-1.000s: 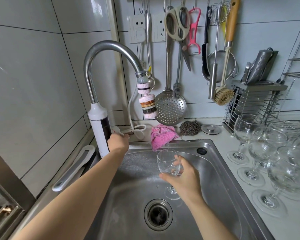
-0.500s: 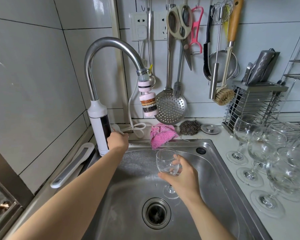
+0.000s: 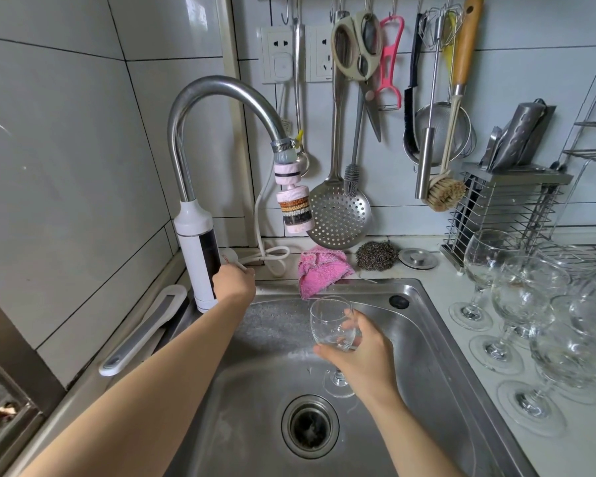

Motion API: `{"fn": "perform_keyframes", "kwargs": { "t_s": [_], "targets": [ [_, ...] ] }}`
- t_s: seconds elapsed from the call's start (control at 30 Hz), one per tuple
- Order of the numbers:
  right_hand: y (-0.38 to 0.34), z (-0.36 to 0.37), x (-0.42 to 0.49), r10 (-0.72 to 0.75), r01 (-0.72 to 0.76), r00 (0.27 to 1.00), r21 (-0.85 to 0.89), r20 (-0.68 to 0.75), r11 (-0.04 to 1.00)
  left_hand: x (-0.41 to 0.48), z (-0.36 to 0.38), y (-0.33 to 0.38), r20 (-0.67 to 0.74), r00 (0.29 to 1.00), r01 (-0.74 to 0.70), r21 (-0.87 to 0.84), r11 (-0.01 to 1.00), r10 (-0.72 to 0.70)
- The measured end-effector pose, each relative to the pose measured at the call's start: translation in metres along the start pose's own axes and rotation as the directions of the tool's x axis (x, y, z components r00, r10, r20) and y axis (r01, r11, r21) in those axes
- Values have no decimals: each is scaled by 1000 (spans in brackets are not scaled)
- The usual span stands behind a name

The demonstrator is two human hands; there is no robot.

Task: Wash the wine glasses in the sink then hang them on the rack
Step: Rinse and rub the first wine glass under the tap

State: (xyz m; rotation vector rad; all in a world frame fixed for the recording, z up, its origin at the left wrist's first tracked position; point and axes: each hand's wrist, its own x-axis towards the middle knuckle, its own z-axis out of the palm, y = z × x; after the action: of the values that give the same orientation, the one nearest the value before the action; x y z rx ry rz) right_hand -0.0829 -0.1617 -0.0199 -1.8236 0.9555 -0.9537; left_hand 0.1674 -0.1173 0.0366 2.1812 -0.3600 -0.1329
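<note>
Scene unchanged from before: right grip (image 3: 362, 352) around wine glass (image 3: 327, 321) over sink (image 3: 427, 356), left grip (image 3: 234, 284) around faucet lever (image 3: 233, 260).

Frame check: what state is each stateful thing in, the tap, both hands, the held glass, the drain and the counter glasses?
Tap: no stream visible.
Left hand: grips the tap lever.
Right hand: holds the wine glass by its bowl.
Wine glass: upright, above the sink.
Drain: unplugged.
Counter glasses: upright, unhung.
</note>
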Motion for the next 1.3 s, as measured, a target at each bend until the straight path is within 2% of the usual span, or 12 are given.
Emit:
{"fn": "perform_keyframes", "kwargs": {
  "t_s": [0.7,1.0,1.1,1.2,1.3],
  "targets": [
    [-3,-3,-1,20,-21,999,12,32,1000,1,1,-3,4,1000,-26,41,999,26],
    [-7,2,-3,16,-14,997,-32,75,999,-60,-28,-25,6,972,-233,-54,971,234],
    [-18,7,1,-3,7,995,-39,100,999,-88,-37,-22,-26,893,-446,-197,873,450],
    [-33,12,13,-33,39,992,-47,123,998,-102,-47,-6,47,708,-676,-244,695,705],
    [-45,19,27,-76,80,987,-23,139,997,-106,-52,9,116,549,-805,-196,560,828]
  ]
}}
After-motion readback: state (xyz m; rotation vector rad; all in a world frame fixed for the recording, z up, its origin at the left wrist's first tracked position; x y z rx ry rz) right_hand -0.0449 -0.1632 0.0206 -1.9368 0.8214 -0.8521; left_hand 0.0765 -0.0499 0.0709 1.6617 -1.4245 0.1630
